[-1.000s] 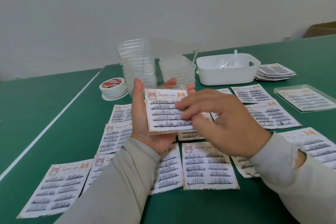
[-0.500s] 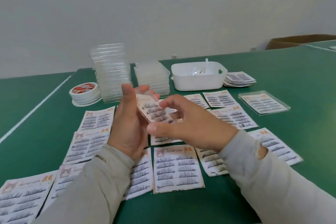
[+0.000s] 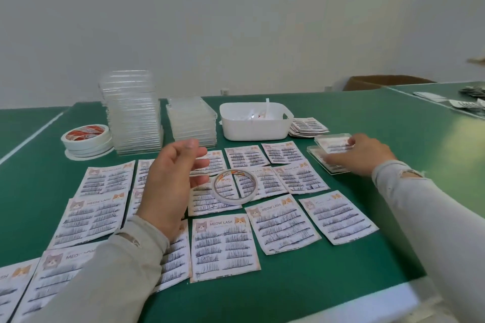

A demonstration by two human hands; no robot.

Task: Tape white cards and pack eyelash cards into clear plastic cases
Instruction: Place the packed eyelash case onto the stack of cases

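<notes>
Dozens of white printed eyelash cards [image 3: 225, 248] lie face-up in loose rows on the green tabletop [image 3: 328, 286], several overlapping at their edges, so a sleeve dragged across the near rows could easily scatter them or ruffle the lashes. The left hand [image 3: 172, 185] hovers above the middle rows, fingers loosely curled and holding nothing that I can see. Just beside its fingertips a thin white ring of tape [image 3: 234, 186] rests on top of two cards; lifting it carelessly could pull a card up if any sticky edge is exposed.

Farther right, the right hand [image 3: 360, 153] reaches out low, fingers laid on a filled clear plastic case [image 3: 332, 143] that sits on a second case. Blur hides whether the thumb grips it or the fingers merely press. Set crooked, the top case could slide off.

Beyond stand a tall stack of empty clear plastic cases [image 3: 131, 110], a shorter one and a white plastic tub [image 3: 253, 128].
</notes>
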